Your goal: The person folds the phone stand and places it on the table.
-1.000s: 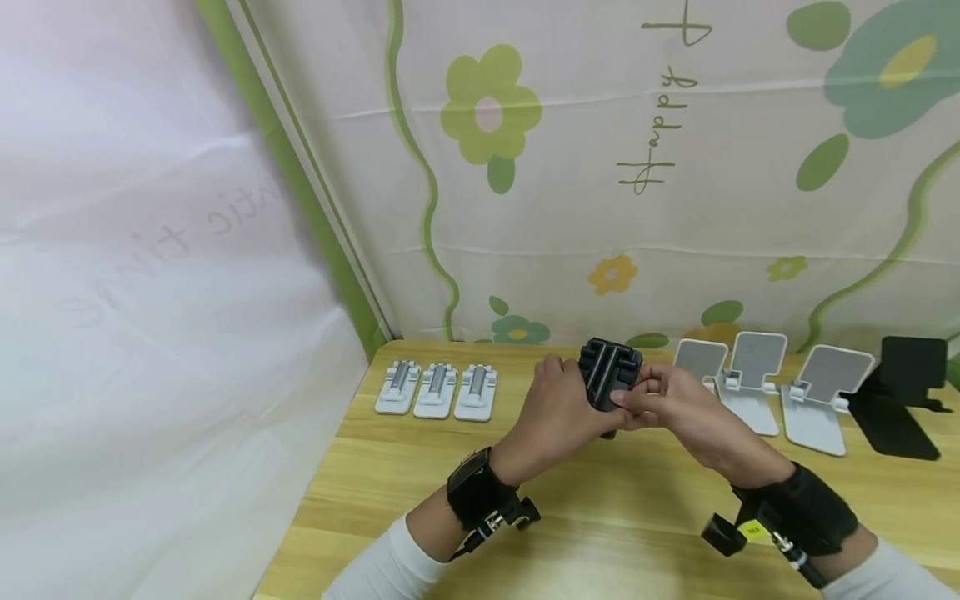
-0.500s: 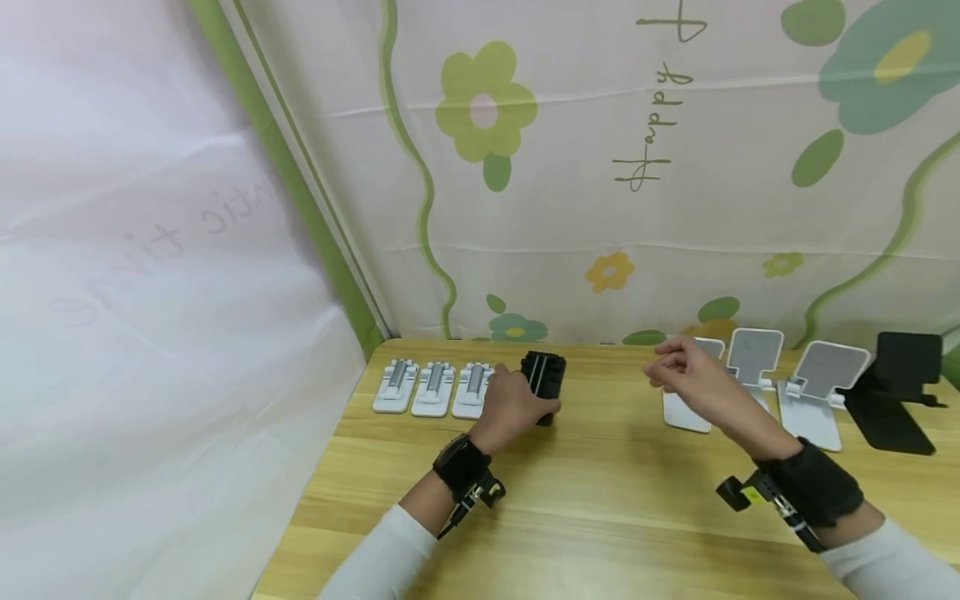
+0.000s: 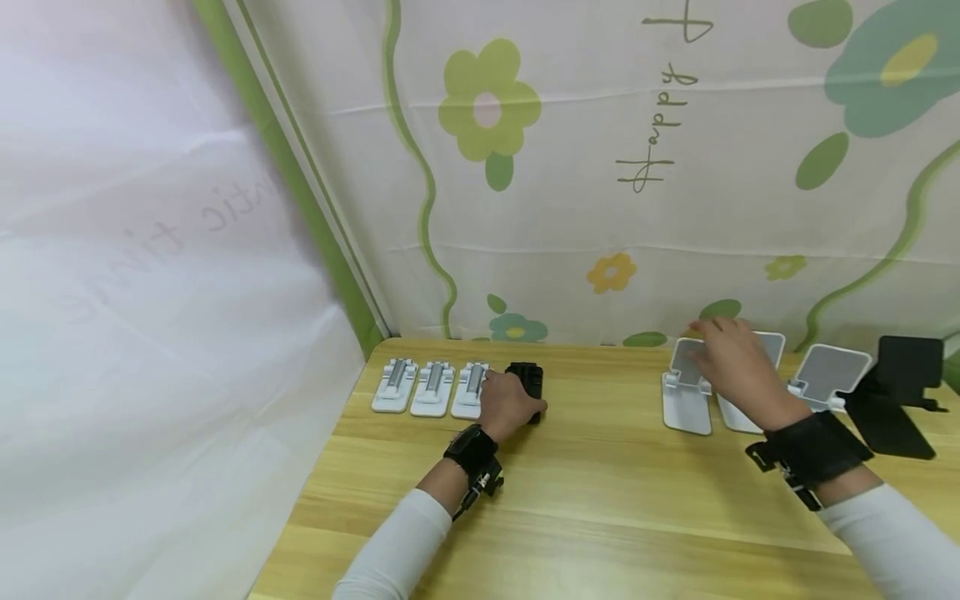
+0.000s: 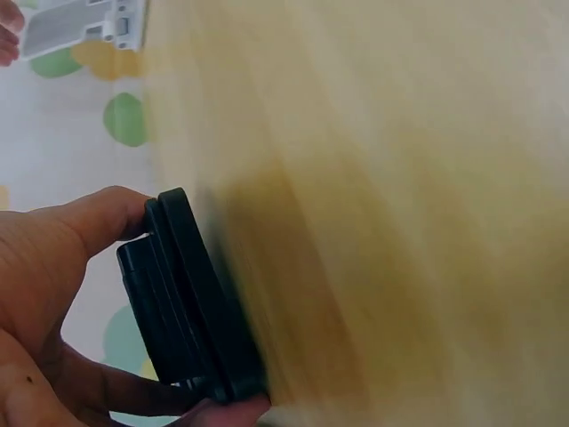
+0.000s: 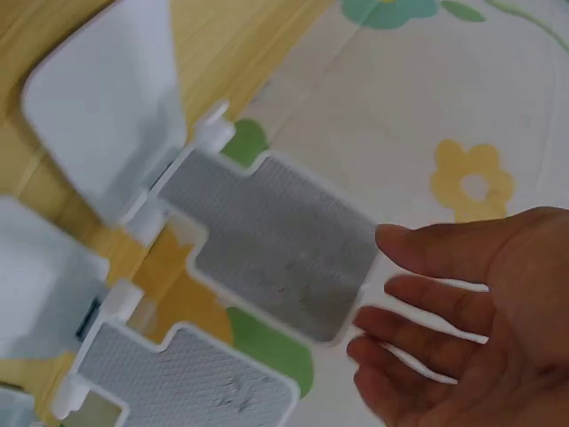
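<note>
My left hand (image 3: 508, 407) grips a folded black phone stand (image 3: 531, 379) by its edges, at the right end of a row of folded white phone stands (image 3: 432, 390). In the left wrist view, thumb and fingers hold the black stand (image 4: 196, 302) at opposite ends, close over the wood. My right hand (image 3: 738, 367) is at the leftmost unfolded white phone stand (image 3: 686, 412). In the right wrist view, the thumb and slightly bent fingers lie at the top edge of its grey plate (image 5: 276, 240); whether they touch it is unclear.
Further unfolded white stands (image 3: 828, 375) and an unfolded black stand (image 3: 909, 371) stand to the right on the wooden table (image 3: 585, 500). A printed cloth (image 3: 570, 208) hangs right behind the table's back edge.
Both hands held the black stand one second ago. My left hand has carried it left and down beside the folded white ones. My right hand let go and moved right to the unfolded stands.
</note>
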`<state>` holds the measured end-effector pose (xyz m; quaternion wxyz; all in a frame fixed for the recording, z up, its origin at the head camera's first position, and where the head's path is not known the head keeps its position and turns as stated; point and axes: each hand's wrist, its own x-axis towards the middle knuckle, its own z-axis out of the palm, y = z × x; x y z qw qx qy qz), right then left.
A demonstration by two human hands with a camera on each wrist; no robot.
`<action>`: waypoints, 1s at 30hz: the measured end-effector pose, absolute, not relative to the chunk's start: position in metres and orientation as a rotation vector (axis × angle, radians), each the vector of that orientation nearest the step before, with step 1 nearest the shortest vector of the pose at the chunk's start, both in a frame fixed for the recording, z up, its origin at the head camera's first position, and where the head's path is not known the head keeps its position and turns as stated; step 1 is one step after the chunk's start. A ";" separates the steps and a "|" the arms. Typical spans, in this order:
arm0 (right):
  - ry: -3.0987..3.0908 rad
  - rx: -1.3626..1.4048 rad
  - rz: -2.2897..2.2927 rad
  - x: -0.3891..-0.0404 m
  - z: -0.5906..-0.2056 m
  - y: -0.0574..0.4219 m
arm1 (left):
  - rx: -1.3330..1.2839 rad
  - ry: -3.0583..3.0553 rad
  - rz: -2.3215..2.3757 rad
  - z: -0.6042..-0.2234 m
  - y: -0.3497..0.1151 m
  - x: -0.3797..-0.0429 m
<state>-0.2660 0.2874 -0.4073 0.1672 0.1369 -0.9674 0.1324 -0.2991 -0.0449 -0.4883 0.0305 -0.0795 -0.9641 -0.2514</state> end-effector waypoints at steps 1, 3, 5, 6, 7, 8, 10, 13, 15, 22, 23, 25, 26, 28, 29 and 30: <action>-2.751 0.402 0.387 -0.267 -0.408 0.290 | -0.229 -2.978 -0.744 -0.489 -0.044 -0.300; -2.743 0.422 0.414 -0.268 -0.409 0.292 | -0.195 -2.992 -0.689 -0.490 -0.042 -0.301; -2.753 0.424 0.446 -0.269 -0.410 0.294 | -0.177 -3.007 -0.645 -0.489 -0.041 -0.301; -2.759 0.422 0.453 -0.270 -0.410 0.295 | -0.172 -3.014 -0.622 -0.489 -0.040 -0.301; -2.764 0.415 0.457 -0.270 -0.410 0.295 | -0.166 -3.025 -0.603 -0.489 -0.040 -0.301; -2.767 0.410 0.459 -0.271 -0.411 0.295 | -0.159 -3.033 -0.587 -0.488 -0.039 -0.301; -2.763 0.400 0.457 -0.271 -0.412 0.295 | -0.149 -3.061 -0.548 -0.487 -0.039 -0.301; -2.724 0.392 0.437 -0.272 -0.415 0.294 | -0.137 -3.108 -0.465 -0.486 -0.038 -0.300; -2.685 0.390 0.417 -0.274 -0.418 0.294 | -0.126 -3.127 -0.438 -0.486 -0.037 -0.299; -2.631 0.386 0.385 -0.279 -0.424 0.293 | -0.080 -3.136 -0.471 -0.488 -0.034 -0.295; -2.636 0.384 0.392 -0.279 -0.424 0.294 | -0.083 -3.136 -0.466 -0.488 -0.033 -0.293; -2.644 0.383 0.405 -0.279 -0.422 0.294 | -0.111 -3.135 -0.435 -0.486 -0.032 -0.290; -2.643 0.385 0.414 -0.278 -0.421 0.294 | -0.142 -3.129 -0.415 -0.483 -0.032 -0.288; -2.628 0.399 0.427 -0.276 -0.418 0.292 | -0.229 -3.084 -0.424 -0.472 -0.030 -0.285; -2.611 0.410 0.431 -0.274 -0.415 0.291 | -0.279 -3.058 -0.450 -0.465 -0.029 -0.283; -2.594 0.420 0.432 -0.272 -0.412 0.288 | -0.328 -3.038 -0.518 -0.456 -0.028 -0.282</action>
